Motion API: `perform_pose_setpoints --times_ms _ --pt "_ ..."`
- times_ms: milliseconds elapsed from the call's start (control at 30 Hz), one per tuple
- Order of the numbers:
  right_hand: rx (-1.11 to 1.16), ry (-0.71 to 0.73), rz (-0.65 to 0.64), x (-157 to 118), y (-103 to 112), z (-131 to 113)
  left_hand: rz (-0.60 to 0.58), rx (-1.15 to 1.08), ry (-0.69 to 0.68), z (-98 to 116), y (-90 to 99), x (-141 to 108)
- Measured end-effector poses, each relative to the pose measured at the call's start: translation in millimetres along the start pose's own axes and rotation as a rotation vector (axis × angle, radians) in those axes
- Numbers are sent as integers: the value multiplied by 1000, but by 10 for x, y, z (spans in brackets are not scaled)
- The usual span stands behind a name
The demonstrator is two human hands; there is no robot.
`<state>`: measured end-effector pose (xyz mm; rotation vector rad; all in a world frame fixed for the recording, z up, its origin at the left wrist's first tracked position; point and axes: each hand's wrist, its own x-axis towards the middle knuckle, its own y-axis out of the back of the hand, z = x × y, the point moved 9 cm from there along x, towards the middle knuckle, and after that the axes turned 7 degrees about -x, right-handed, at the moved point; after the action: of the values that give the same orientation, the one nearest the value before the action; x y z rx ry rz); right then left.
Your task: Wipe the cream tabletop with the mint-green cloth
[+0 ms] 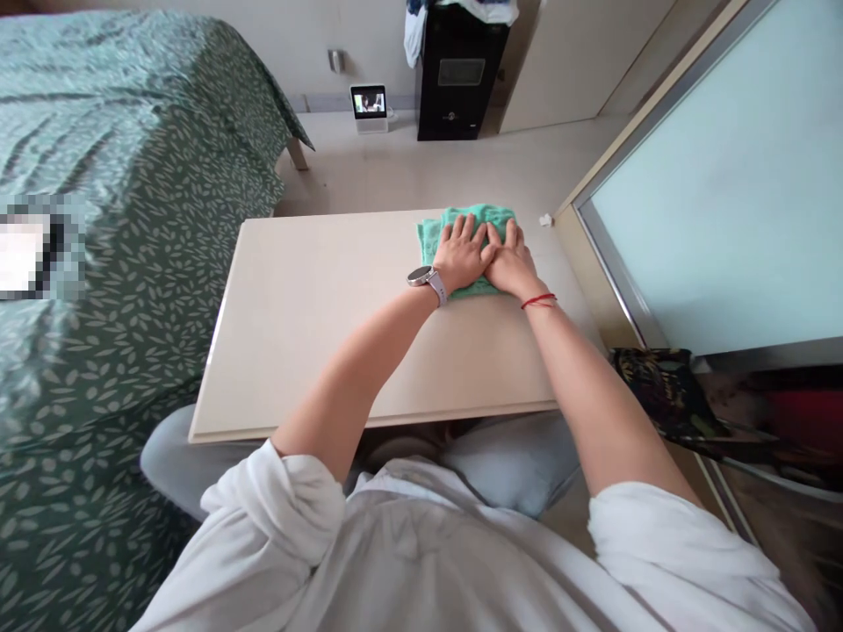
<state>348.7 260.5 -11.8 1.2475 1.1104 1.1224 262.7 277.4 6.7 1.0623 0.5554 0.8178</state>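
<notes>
A folded green cloth (484, 213) lies at the far right corner of the pale table (316, 325). Flat on top of it rests my left hand (461, 253), fingers stretched out and pointing away from me, with a watch on the wrist. Close beside it my right hand (512, 261) also presses on the cloth, its fingers extended and a red string around the wrist. The two hands touch near the thumbs. Parts of the cloth are hidden under both palms.
A bed with a green leaf-patterned cover (164, 175) stands to the left. On the floor beyond are a small screen device (370, 105) and a black cabinet (451, 96). A frosted sliding door (724, 184) is on the right.
</notes>
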Motion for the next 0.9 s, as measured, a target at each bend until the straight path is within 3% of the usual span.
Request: perform_pose_setpoints --times_ms 133,233,433,633,767,900 --pt "19 40 -37 321 -24 -277 36 -28 24 -348 127 89" --pt "107 108 -49 524 -79 -703 60 -38 61 -782 281 -18" --pt "166 284 -59 701 13 -2057 125 -28 208 -1891 781 -603" --pt "189 468 -98 514 245 -3331 226 -13 401 -2840 1197 -1424" --pt "172 575 -69 288 372 -3790 274 -4 498 -3159 1326 -1858" --pt "176 742 3 30 447 -3976 292 21 590 -3071 1329 -2208"
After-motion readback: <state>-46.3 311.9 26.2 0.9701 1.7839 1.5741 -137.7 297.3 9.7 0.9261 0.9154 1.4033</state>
